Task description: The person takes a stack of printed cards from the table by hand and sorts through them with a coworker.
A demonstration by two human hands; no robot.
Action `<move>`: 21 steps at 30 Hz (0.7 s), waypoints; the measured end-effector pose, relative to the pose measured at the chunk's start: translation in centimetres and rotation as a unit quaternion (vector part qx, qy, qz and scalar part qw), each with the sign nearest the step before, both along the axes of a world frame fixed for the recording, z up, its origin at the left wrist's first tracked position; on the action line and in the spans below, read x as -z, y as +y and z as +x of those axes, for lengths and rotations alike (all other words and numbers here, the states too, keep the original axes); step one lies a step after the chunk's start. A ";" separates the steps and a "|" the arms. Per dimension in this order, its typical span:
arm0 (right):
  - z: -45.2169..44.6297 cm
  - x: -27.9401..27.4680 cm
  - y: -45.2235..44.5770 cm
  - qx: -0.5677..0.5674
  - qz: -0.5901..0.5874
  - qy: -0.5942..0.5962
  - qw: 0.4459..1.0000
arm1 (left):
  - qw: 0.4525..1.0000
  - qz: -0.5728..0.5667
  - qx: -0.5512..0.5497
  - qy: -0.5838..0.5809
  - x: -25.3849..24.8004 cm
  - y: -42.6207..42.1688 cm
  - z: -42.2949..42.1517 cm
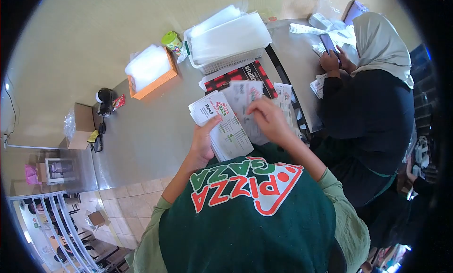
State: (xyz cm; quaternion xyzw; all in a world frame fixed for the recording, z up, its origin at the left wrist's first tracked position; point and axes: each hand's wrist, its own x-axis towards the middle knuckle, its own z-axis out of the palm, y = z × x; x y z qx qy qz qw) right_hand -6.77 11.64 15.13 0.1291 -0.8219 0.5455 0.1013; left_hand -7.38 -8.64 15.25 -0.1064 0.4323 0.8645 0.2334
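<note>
My left hand point(205, 140) is closed around a stack of white printed packets point(225, 128) marked "Pizza Gaza" and "Beef", its thumb lying across the top one. Just to the right, my right hand point(268, 116) pinches the edge of a single similar packet point(246, 96), which is smeared by motion. That packet is tilted beside the stack; whether the two touch I cannot tell. More printed packets point(284, 95) lie on the metal table to the right of my right hand. Behind both hands rests a red and black printed item point(257, 74).
A white basket point(226, 63) of clear plastic bags and an orange box point(155, 86) of similar bags stand at the back. A green-lidded cup point(171, 39) sits between them. At right, a co-worker point(373, 94) holds a phone point(326, 43). A tape dispenser point(104, 99) and carton point(81, 127) are at left.
</note>
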 end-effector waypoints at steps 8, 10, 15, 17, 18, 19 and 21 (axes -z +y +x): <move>0.2 -1.0 -2.8 0.015 0.018 -0.076 0.997 | 1.000 -0.012 -0.013 0.015 -0.4 0.1 0.3; 0.0 -0.6 -2.8 0.013 -0.014 -0.072 0.997 | 1.000 -0.004 -0.017 0.009 -0.4 0.1 0.3; -0.1 0.1 -2.0 0.005 -0.047 -0.128 0.991 | 0.999 0.016 -0.027 -0.003 0.2 -0.2 0.3; -0.1 0.1 -1.4 0.011 -0.072 -0.173 0.982 | 0.999 0.010 -0.034 -0.007 0.5 -0.2 0.3; -0.3 0.7 -1.0 0.025 -0.087 -0.158 0.983 | 0.999 0.007 -0.038 -0.010 0.6 -0.2 0.3; -0.7 1.7 -0.6 0.039 -0.102 -0.143 0.984 | 0.999 0.021 -0.031 -0.009 0.8 -0.3 0.2; -1.1 2.4 0.5 0.065 -0.116 -0.115 0.984 | 0.999 0.046 -0.019 -0.010 0.9 -0.6 0.2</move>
